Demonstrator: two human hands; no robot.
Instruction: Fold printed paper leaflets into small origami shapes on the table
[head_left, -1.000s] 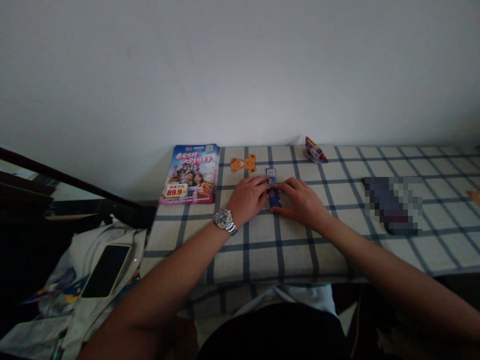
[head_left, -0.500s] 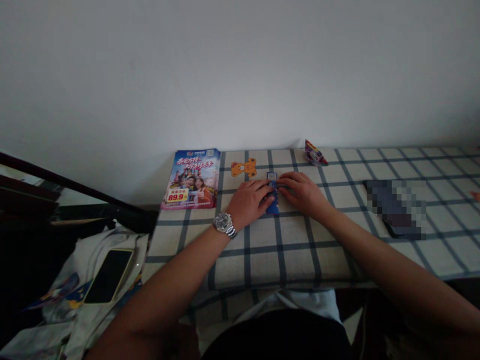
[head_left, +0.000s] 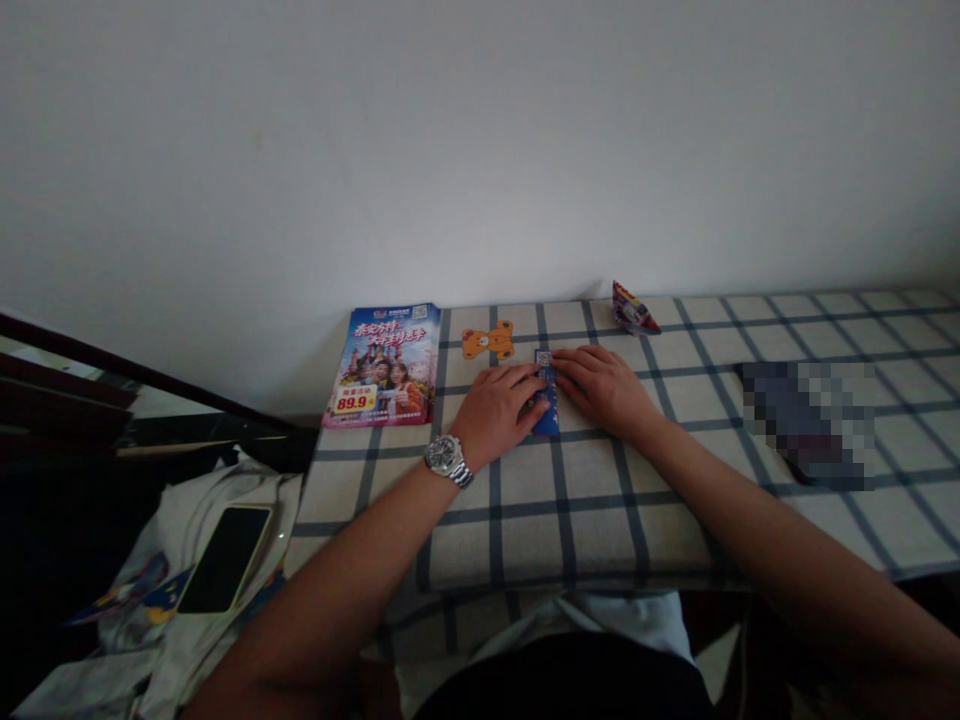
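A narrow folded strip of blue printed paper (head_left: 547,400) lies on the checked tablecloth (head_left: 570,500). My left hand (head_left: 495,410), with a metal watch on its wrist, rests flat beside the strip, fingers pressing on its left edge. My right hand (head_left: 607,388) lies flat on the other side, its fingertips on the upper part of the strip. The strip's middle shows between the two hands; the rest is under my fingers.
A colourful leaflet (head_left: 384,364) lies at the table's back left, an orange bear cut-out (head_left: 488,341) beside it, a small folded paper boat (head_left: 632,309) by the wall. A blurred dark object (head_left: 806,422) sits to the right. A phone (head_left: 225,558) rests on cloth left of the table.
My right hand has slid from the strip's lower part up toward its far end. My left hand stays pressed on the strip. The camera has tipped slightly.
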